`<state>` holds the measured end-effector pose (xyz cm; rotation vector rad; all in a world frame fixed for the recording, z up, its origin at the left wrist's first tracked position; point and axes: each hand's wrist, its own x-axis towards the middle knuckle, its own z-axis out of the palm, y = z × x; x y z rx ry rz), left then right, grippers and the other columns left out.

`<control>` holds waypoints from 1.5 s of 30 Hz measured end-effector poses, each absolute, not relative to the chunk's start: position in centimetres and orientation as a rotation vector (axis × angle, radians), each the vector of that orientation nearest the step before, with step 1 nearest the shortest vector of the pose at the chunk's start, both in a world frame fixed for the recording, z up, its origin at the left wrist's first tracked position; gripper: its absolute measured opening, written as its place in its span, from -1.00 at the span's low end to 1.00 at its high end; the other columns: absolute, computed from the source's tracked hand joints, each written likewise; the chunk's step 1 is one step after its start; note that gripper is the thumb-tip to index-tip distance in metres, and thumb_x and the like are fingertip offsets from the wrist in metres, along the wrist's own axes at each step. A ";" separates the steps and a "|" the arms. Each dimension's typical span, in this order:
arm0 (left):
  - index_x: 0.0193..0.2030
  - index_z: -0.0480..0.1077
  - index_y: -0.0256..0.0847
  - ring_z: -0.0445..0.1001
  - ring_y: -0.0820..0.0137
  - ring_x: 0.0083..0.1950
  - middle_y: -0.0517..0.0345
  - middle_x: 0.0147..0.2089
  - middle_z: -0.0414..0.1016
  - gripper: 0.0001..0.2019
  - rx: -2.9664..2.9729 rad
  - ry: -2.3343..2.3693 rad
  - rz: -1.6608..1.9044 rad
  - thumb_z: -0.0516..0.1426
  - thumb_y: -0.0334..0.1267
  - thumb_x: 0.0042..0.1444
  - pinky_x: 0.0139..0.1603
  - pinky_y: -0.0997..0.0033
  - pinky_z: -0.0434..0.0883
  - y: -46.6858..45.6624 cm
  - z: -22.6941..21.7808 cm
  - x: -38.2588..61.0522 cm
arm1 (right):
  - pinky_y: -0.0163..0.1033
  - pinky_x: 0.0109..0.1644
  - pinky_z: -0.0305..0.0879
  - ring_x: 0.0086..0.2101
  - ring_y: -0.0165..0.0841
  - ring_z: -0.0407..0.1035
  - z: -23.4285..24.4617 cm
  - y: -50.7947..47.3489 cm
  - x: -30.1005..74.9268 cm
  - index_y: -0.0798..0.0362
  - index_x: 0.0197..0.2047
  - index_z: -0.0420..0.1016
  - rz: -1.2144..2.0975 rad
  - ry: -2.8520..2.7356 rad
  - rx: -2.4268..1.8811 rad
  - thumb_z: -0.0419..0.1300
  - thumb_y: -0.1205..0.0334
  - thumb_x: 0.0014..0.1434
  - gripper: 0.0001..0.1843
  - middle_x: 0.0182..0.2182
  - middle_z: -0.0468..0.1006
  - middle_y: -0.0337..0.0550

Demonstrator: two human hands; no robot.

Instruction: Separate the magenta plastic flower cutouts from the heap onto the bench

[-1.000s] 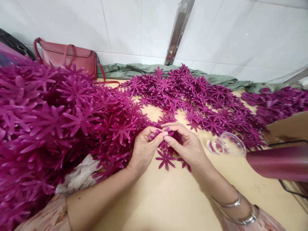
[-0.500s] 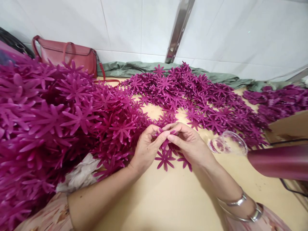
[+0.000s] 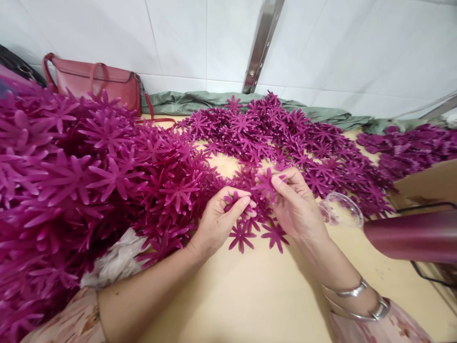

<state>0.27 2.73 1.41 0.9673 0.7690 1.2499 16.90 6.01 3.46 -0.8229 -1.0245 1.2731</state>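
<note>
Magenta star-shaped flower pieces lie in a big heap [image 3: 71, 176] at the left and a flatter spread [image 3: 285, 138] across the back of the tan table [image 3: 257, 295]. My left hand [image 3: 217, 221] is closed, pinching a small stack of flower pieces [image 3: 233, 200] between thumb and fingers. My right hand [image 3: 296, 205] has its fingertips pinched on a single flower piece [image 3: 264, 183], lifted a little from the spread. Two loose flowers [image 3: 241, 237] lie on the table just below both hands.
A clear plastic cup [image 3: 341, 209] lies on its side right of my right hand. A dark red tube-like object [image 3: 410, 236] sticks in from the right edge. A red handbag [image 3: 93, 85] and green cloth [image 3: 200, 102] sit against the white tiled wall.
My hands have come apart. The right hand moved up and away toward the spread and now pinches a single flower; the left hand stays low with its stack.
</note>
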 end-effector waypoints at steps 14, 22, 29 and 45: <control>-0.02 0.58 -0.15 0.54 0.48 -0.25 0.16 -0.15 0.60 -0.71 0.962 0.819 1.312 0.25 0.01 0.31 -0.12 0.47 0.51 2.6 0.9 0.3 | -0.02 0.30 0.32 0.09 -0.22 0.43 2.6 5.4 16.5 -0.15 -0.22 0.67 0.917 -1.524 -0.998 0.37 0.10 0.29 -0.93 -0.01 0.56 -0.17; -0.12 0.60 -0.20 0.53 0.43 -0.22 0.13 -0.22 0.61 -0.65 0.925 0.792 1.343 0.15 0.04 0.38 -0.12 0.43 0.52 2.7 0.9 0.5 | -0.02 0.32 0.28 0.12 -0.21 0.41 2.9 5.2 16.4 -0.12 -0.23 0.65 0.805 -1.546 -1.011 0.42 0.20 0.24 -0.96 0.02 0.52 -0.16; -0.19 0.55 -0.23 0.50 0.52 -0.42 0.28 -0.40 0.54 -0.79 0.937 0.915 1.302 0.37 -0.16 0.17 -0.30 0.52 0.46 2.9 1.0 0.5 | -0.04 0.31 0.29 0.09 -0.22 0.45 2.6 5.3 16.7 -0.11 -0.24 0.64 1.036 -1.482 -0.982 0.35 0.06 0.32 -0.87 0.01 0.59 -0.18; -0.36 0.46 -0.22 0.39 0.57 -0.50 0.33 -0.50 0.45 -0.71 0.925 0.863 1.298 0.33 -0.06 0.21 -0.39 0.56 0.38 2.8 1.4 0.3 | -0.24 -0.21 0.38 -0.35 -0.38 0.36 2.5 5.4 16.4 -0.09 -0.27 0.55 1.268 -1.338 -0.959 0.46 0.02 0.18 -0.77 -0.36 0.49 -0.31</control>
